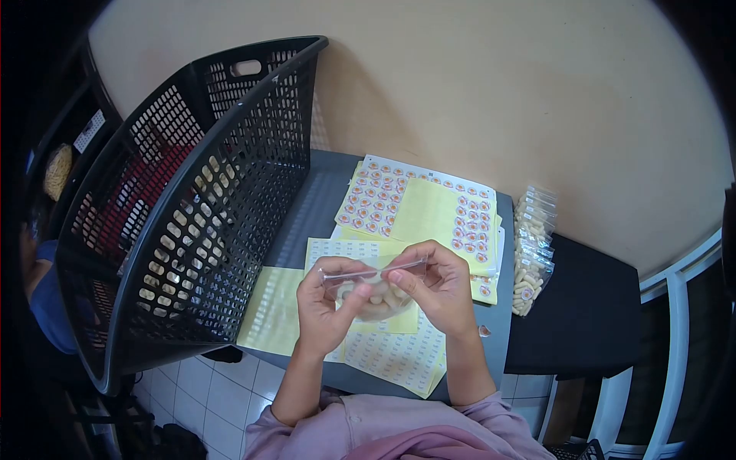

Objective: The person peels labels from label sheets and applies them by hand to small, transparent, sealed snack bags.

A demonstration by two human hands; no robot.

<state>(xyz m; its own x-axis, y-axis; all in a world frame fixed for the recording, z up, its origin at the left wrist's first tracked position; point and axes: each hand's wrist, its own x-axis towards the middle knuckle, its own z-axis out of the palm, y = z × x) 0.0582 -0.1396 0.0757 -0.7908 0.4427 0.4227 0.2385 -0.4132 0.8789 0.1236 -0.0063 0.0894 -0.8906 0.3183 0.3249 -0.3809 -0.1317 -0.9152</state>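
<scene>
Between my two hands is a clear plastic bag [376,305] of pale, finger-shaped pieces. My left hand [328,303] pinches the left side of its top edge, thumb in front. At the right side of the same edge, my right hand [438,285] pinches the plastic between thumb and fingers. Beneath the bag lie sheets of small printed labels [395,356] on yellow backing. Farther back is a stack of round orange-and-white sticker sheets [368,195], partly covered by a plain yellow sheet [424,211].
A tall black perforated basket [218,146] stands on the left of the grey table [310,188], with bags inside. Filled bags [529,280] lie in a row at the right on a black surface [586,307]. A person's blue sleeve [52,303] shows at far left.
</scene>
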